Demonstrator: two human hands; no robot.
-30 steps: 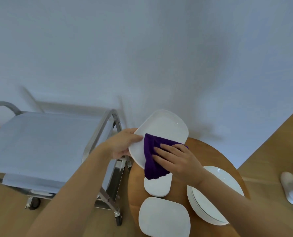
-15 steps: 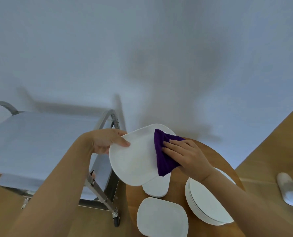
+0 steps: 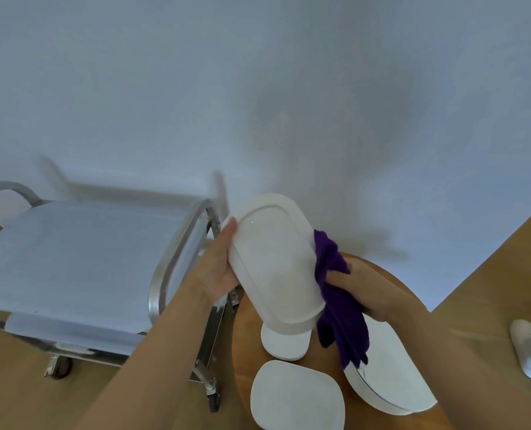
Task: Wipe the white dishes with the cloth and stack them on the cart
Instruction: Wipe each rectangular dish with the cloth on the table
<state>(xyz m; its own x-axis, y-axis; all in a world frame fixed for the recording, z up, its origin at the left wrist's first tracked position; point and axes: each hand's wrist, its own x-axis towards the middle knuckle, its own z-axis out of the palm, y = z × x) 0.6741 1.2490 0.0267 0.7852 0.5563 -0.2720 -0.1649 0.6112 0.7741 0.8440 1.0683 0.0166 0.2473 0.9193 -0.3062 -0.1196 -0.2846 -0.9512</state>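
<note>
white oblong dish [image 3: 273, 268], rounded corners, held up in the air above the near edge of the round wooden table [image 3: 391, 283], tilted so its underside faces the camera; a raised foot ring runs parallel to the rim. surface matte white, no marks visible. left hand [image 3: 219, 265] grips the dish along its left edge, fingertips at the upper rim, palm behind the lower part. right hand [image 3: 366, 290] has its fingers curled round a purple cloth [image 3: 338, 305], which is bunched against the dish's right edge and hangs down below the hand, its frayed lower end in front of the stacked plates.

on the table, beneath the held dish: a second white dish [image 3: 284, 344], partly hidden by the one above it. nearer the camera, a third white dish [image 3: 296, 398], squarish with rounded corners, lying flat. to the right, a stack of round white plates [image 3: 391, 383], partly covered by the right forearm.

cart [image 3: 177, 259], metal tube frame on castors, stands just left of the table; its top shelf is covered with a pale sheet and carries no dishes in view. white slipper-like item [image 3: 530, 349] on the wooden floor at far right, blurred.
</note>
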